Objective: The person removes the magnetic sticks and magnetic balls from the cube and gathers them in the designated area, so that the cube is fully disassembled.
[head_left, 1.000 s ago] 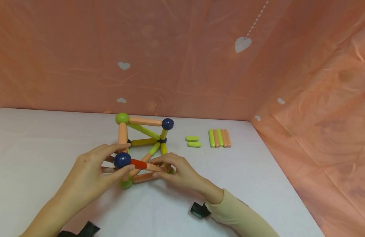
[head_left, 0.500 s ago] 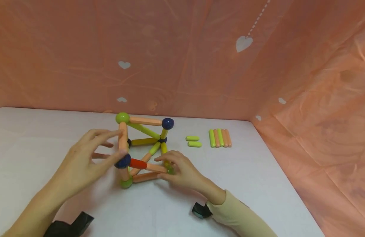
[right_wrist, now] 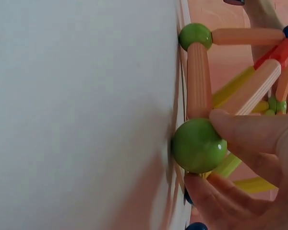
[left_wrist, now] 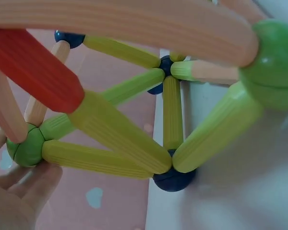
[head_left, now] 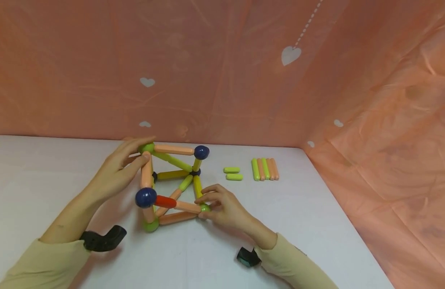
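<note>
A building-toy frame of coloured rods and balls stands on the white table. My left hand point(head_left: 117, 170) reaches to its upper left corner and holds the green ball point(left_wrist: 26, 146) there, thumb alongside a peach rod point(head_left: 146, 170). At the lower right corner, my right hand point(head_left: 227, 208) pinches another green ball point(right_wrist: 200, 145) between thumb and fingers. Between the hands, a red rod point(head_left: 166, 201) joined to a peach rod slopes from the near upper dark blue ball point(head_left: 145, 197) down to the right hand's ball. A second dark blue ball point(head_left: 201, 152) tops the far right corner.
Two short green rods point(head_left: 232, 173) lie right of the frame. Farther right is a row of several green and peach rods point(head_left: 265, 169). An orange cloth with white hearts point(head_left: 222, 72) hangs behind the table point(head_left: 298, 224).
My left hand has let go of the near dark blue ball and moved back and up to the far green ball. My right hand stays at the lower right corner, its fingers shifting slightly.
</note>
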{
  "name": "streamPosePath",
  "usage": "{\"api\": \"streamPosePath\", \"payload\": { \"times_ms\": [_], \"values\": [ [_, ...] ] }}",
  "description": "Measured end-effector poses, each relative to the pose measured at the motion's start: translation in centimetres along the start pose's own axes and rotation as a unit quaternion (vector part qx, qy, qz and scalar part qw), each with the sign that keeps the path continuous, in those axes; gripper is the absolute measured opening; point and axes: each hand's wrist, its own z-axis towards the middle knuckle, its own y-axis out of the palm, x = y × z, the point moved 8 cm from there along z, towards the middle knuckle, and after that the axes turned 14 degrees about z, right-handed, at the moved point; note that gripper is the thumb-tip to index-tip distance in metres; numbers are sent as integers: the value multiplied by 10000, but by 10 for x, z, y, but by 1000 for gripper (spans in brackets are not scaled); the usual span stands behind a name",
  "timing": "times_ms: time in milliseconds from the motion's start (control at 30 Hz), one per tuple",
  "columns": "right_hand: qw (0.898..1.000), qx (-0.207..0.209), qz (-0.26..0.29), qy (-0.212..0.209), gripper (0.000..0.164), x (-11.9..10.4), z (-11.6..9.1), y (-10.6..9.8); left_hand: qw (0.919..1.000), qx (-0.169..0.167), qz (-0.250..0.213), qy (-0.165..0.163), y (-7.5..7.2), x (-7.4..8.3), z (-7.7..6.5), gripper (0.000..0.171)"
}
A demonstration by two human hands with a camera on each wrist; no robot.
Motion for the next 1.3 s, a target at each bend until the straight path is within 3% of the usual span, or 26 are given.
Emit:
{"api": "streamPosePath", "payload": {
  "times_ms": [100, 233, 333, 533, 667, 967, 1133, 1300],
  "values": [
    [9999, -101, -82, 21, 26, 2, 3, -3, 9997, 86, 200, -84, -2, 0, 1, 37],
    [9994, -216, -269, 75, 25, 8, 6, -8, 9962, 472, 717, -113, -11, 5, -1, 27],
    [9989, -286, -364, 38, 25, 12, 10, -11, 9908, 601, 1162, -349, -17, 8, -4, 24],
    [9989, -400, -239, -86, 27, 16, 18, -14, 9744, 23, 1944, -1129, -19, 9, -13, 43],
    [9988, -436, -154, -153, 30, 17, 25, -16, 9679, -210, 2169, -1251, -19, 15, -18, 41],
    [9975, -654, 139, -220, 33, 24, 53, -19, 9701, -569, 2003, -1248, -11, 19, -28, 41],
    [9947, -956, 325, -195, 38, 28, 71, -20, 9751, -1068, 1313, -1431, 0, 12, -31, 44],
    [9929, -1118, 404, -37, 38, 32, 84, -19, 9715, -1408, 672, -1785, 11, 5, -36, 48]
  ]
}}
